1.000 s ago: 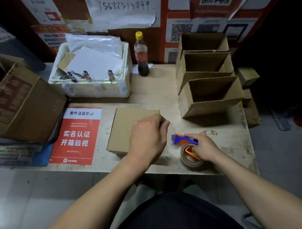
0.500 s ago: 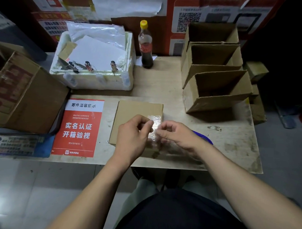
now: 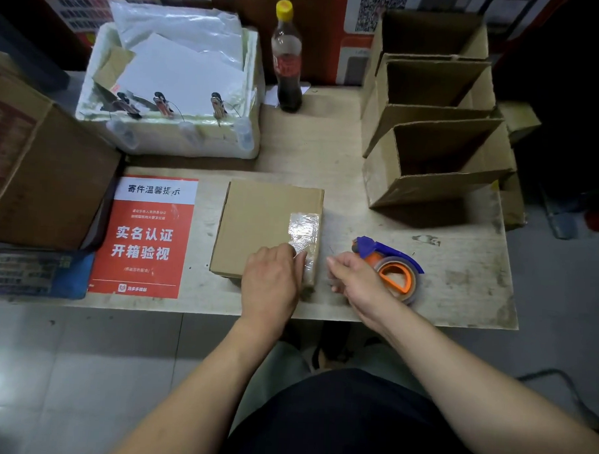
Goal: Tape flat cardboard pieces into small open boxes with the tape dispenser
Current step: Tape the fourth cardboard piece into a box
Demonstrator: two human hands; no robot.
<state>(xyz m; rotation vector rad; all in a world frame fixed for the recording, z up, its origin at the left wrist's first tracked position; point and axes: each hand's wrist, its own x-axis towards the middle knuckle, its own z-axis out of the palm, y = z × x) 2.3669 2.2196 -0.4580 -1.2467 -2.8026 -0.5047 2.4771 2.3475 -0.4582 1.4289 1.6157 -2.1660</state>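
A small brown cardboard box [image 3: 257, 225] lies low on the table [image 3: 458, 300] in front of me. A strip of clear tape [image 3: 305, 227] runs along its right edge and over the near corner. My left hand [image 3: 272, 283] presses on the tape at that near right corner, fingers fairly straight. My right hand [image 3: 357, 283] sits just right of the box, fingers loosely curled and holding nothing. The blue and orange tape dispenser [image 3: 391, 267] lies on the table right beside it.
Three open cardboard boxes [image 3: 439, 163] stand in a row at the back right. A cola bottle [image 3: 287, 56] stands at the back centre. At the back left sits a white foam box [image 3: 172, 134] of papers. A large carton [image 3: 49, 170] and a red notice [image 3: 148, 235] lie left.
My right hand has come off the box and moved right, next to the dispenser. My left hand has slid along the tape toward the near corner.
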